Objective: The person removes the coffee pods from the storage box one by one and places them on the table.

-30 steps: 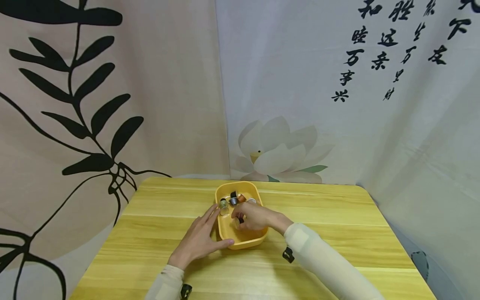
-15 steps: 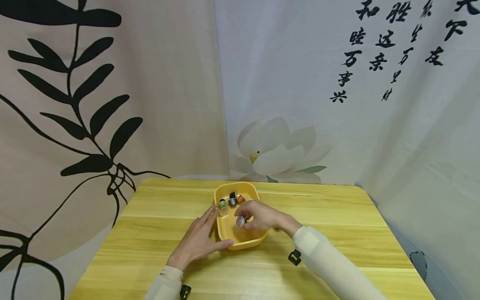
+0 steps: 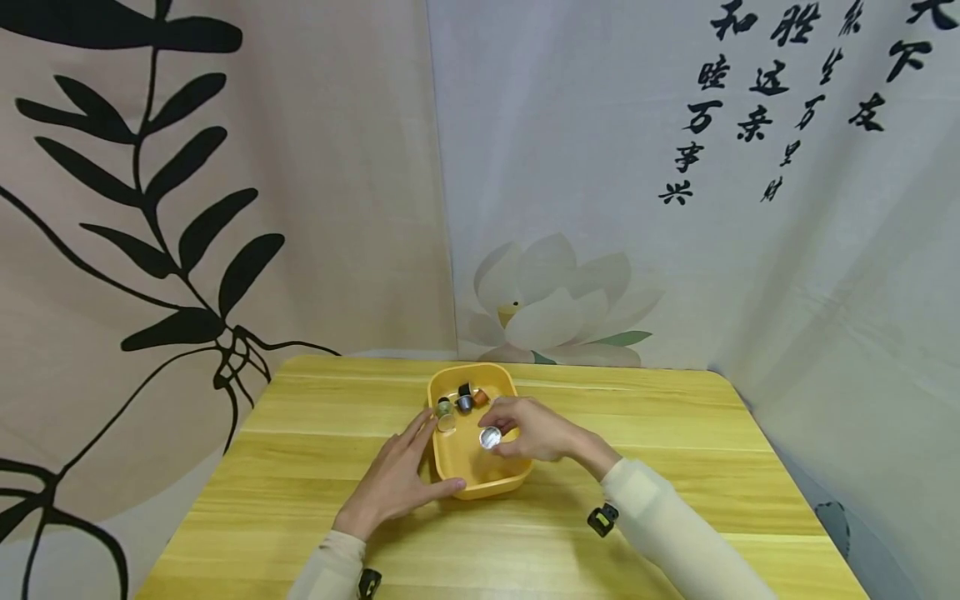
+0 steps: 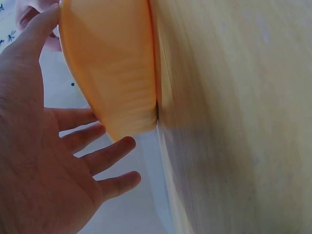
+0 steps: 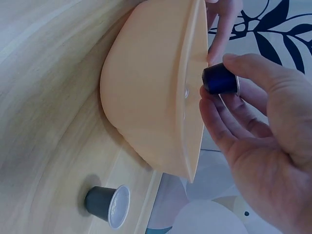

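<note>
My right hand [image 3: 540, 429] pinches a dark blue coffee capsule [image 5: 222, 79] between thumb and fingers, with its silver lid facing up towards the head view. It is held over the right half of a yellow plastic bin [image 3: 468, 467], around rim height in the right wrist view. My left hand [image 3: 397, 475] spreads along the bin's left side, fingers fairly straight at the rim and the thumb at the near edge. At the bin's far end lie a greenish capsule [image 3: 444, 407], a dark capsule [image 3: 465, 402] and a copper-coloured capsule [image 3: 481, 398].
A dark grey capsule [image 5: 105, 203] lies on its side on the wooden table [image 3: 660, 467], to the right of the bin; my right hand hides it in the head view. Printed cloth [image 3: 345, 167] hangs behind the table.
My right hand has risen out of the bin and moved slightly right, bringing up the capsule, whose silver lid now shows fully. My left hand has stayed at the bin's rim.
</note>
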`<state>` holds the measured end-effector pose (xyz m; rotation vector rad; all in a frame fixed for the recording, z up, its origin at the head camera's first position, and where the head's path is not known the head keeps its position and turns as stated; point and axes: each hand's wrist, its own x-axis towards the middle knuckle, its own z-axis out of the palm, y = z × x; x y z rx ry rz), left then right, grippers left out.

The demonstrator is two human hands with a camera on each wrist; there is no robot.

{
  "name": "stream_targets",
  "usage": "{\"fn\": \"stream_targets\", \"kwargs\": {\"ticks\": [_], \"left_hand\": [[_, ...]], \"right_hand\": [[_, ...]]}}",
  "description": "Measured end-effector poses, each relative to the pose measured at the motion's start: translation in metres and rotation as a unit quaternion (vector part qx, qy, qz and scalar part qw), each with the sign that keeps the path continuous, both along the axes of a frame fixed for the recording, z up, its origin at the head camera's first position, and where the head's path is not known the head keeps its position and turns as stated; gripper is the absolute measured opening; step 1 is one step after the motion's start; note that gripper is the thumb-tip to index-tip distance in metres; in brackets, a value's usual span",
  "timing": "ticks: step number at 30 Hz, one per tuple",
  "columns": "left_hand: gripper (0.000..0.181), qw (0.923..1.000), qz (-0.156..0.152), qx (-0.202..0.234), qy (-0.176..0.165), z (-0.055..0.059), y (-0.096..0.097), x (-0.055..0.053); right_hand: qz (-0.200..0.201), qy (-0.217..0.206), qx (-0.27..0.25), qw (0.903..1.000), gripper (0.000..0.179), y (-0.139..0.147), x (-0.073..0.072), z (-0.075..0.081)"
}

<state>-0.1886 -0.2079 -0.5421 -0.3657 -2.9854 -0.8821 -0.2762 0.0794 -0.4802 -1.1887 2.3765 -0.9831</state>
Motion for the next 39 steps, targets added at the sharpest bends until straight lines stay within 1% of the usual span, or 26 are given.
{"fn": "stream_targets", "kwargs": {"ticks": [3,7,10,15,23,29,36,39], "left_hand": [[0.127,1.0,0.0,-0.001,-0.001,0.0,0.0,0.0],[0.126,1.0,0.0,-0.002,-0.001,0.0,0.0,0.0],[0.126,1.0,0.001,-0.001,-0.001,0.0,0.0,0.0],[0.127,1.0,0.0,0.0,-0.001,0.0,-0.001,0.0],[0.127,1.0,-0.002,0.001,-0.001,-0.001,-0.002,0.0],[0.128,1.0,-0.001,0.0,0.0,-0.001,-0.002,0.0],[0.13,1.0,-0.004,-0.003,-0.007,-0.002,-0.002,0.0],[0.131,1.0,-0.006,-0.003,-0.006,-0.002,-0.002,0.0]], "right_hand": [[0.002,0.002,-0.004,1.0,0.032,0.004,0.001,0.001],[0.005,0.012,-0.008,0.9999,0.03,0.007,0.0,-0.002],[0.005,0.011,-0.013,0.9998,0.029,0.01,0.0,-0.004],[-0.003,0.004,-0.016,0.9999,0.027,0.013,0.002,-0.004],[-0.007,0.008,-0.047,0.9988,0.03,0.022,0.006,-0.002],[-0.026,0.022,-0.045,0.9984,0.031,0.032,0.008,-0.001],[-0.034,0.038,-0.057,0.997,0.026,0.049,0.011,-0.002],[-0.044,0.044,-0.06,0.9963,0.025,0.057,0.012,-0.003]]}}
